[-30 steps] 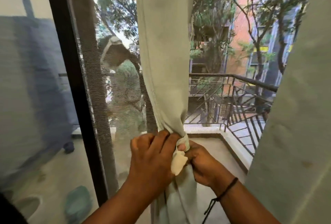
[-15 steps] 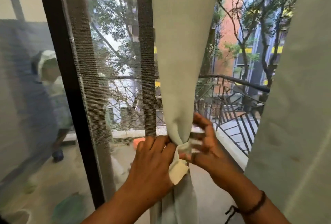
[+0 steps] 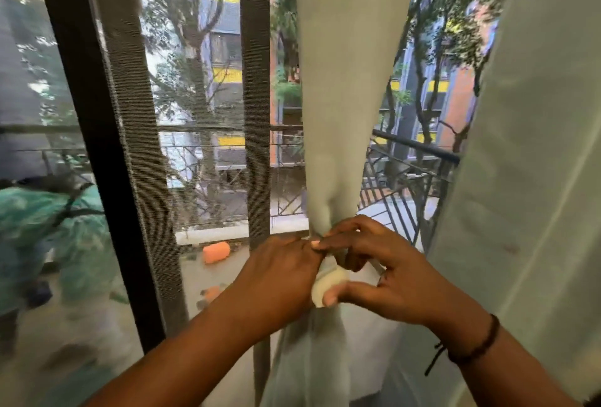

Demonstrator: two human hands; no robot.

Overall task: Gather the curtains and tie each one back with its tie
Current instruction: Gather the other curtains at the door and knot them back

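A pale green curtain hangs in the middle of the view, gathered to a narrow waist at hand height. A cream tie wraps that waist, with a loose end folded in front. My left hand grips the gathered curtain from the left. My right hand holds the tie on the right: its thumb presses the loose end and a finger reaches over the top to the left hand. A second pale curtain hangs loose at the right edge.
Behind the curtains stands a dark-framed sliding door with mesh screen. A balcony with a black metal railing lies beyond. An orange object lies on the balcony floor. A person in green shows in the left pane.
My right hand has moved from behind the curtain to the front of the tie, its thumb now on the loose end. The view has swung a little to the left.
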